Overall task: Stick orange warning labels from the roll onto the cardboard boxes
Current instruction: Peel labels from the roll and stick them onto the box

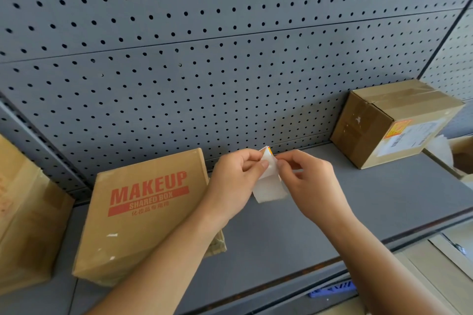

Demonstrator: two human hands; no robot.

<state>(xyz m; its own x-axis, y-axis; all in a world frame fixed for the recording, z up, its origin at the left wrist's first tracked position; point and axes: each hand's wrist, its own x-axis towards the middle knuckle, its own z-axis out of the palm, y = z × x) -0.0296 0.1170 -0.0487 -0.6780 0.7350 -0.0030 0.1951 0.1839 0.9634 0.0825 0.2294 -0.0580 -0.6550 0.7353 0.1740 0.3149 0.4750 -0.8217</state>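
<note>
Grey perforated metal back panel rises behind a flat grey shelf. Flat printed cardboard box lies left; taped cube box, orange label attached, stands right. Left hand and right hand pinch a white label strip between them above the shelf.

Grey metal pegboard fills everything from 9 through 12 to 3 o'clock, with panel seams crossing it. Below sits a matte grey shelf, its front edge running toward 5 o'clock. Soft, even light throughout.
</note>
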